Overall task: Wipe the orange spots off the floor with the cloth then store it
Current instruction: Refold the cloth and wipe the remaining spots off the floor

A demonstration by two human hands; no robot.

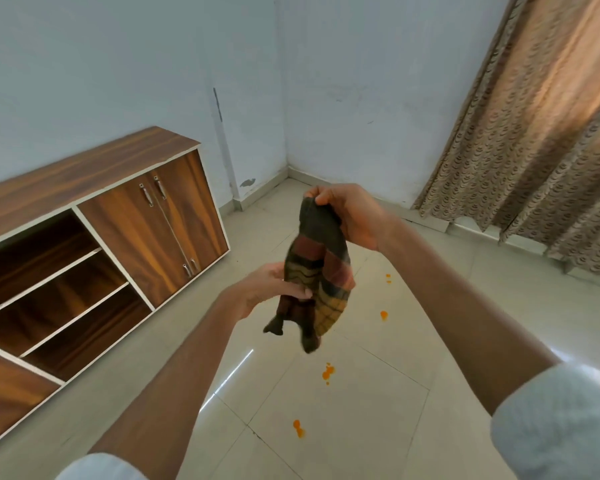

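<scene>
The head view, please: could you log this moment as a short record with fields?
cloth: plaid cloth, held in the air above the floor
right hand: right hand pinches the cloth's top end
left hand: left hand grips the cloth lower down
spots: four orange patches on the tiles, at and, none wiped yet
storage: wooden cabinet at left, with open shelves and shut doors
backdrop: curtain at right
</scene>
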